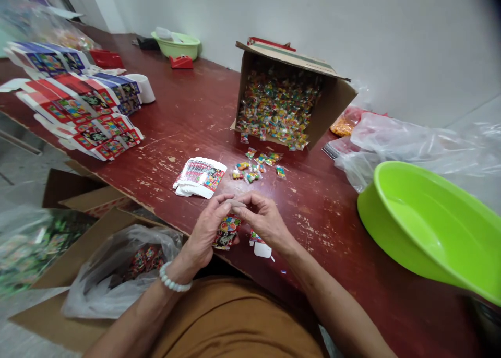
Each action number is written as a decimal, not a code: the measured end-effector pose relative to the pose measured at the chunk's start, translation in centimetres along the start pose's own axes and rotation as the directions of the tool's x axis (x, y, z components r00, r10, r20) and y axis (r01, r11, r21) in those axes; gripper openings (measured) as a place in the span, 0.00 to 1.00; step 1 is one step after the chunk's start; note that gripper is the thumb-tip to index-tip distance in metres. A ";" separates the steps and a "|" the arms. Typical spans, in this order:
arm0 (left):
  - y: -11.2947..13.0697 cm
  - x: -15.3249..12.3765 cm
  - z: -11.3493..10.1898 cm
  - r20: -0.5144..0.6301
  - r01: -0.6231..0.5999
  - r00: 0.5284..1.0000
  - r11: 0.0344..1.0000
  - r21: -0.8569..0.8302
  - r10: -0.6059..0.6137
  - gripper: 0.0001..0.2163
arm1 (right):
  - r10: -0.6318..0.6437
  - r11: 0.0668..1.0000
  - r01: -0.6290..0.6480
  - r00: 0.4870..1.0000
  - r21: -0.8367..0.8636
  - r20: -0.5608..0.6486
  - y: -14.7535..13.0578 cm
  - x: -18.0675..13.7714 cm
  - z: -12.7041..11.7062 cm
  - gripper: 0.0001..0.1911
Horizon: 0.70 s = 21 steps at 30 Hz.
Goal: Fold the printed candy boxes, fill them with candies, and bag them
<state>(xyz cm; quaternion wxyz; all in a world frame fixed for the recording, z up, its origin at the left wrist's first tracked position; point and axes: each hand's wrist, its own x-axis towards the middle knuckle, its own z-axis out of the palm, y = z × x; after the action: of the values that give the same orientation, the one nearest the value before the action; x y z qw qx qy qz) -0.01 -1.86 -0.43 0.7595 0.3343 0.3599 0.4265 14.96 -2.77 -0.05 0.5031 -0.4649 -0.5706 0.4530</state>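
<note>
Both my hands meet at the near edge of the red-brown table (195, 112). My left hand (207, 230) is closed around a small printed packet box (227, 230), colourful with red and black. My right hand (263, 219) pinches the top of the same box with fingers curled. Another small box (260, 246) lies under my right hand on the table. A stack of flat printed packets (201, 176) lies just beyond my hands. A few wrapped candies (256, 165) are scattered past it.
A cardboard box (289, 97) on its side spills wrapped candies. A lime green basin (430, 227) sits right, clear plastic bags (410, 139) behind it. Stacked folded boxes (78, 102) stand left. A bag of filled boxes (129, 264) sits below the table edge. A green bowl (176, 45) and tape dispenser (181, 62) are far back.
</note>
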 end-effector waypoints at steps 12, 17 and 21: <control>1.0 -0.1 0.1 0.056 0.208 0.978 0.969 -0.137 -0.202 0.26 | 0.250 0.968 -0.252 0.966 0.023 0.060 -0.3 0.2 -0.3 0.13; 0.9 -0.1 0.3 0.020 0.198 0.980 0.975 -0.096 -0.197 0.27 | 0.148 0.988 -0.147 0.989 -0.049 0.014 -0.3 0.3 -0.3 0.10; 0.3 0.3 -0.2 -0.023 0.161 0.986 0.981 -0.110 -0.164 0.19 | -0.099 0.982 0.111 0.991 -0.153 0.085 0.0 -0.6 -0.1 0.08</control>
<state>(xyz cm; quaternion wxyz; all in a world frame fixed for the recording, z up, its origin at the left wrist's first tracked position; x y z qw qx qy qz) -0.17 -1.43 -0.35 0.8028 0.2553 0.3747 0.3871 15.12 -3.33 -0.08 0.4657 -0.4546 -0.6473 0.3967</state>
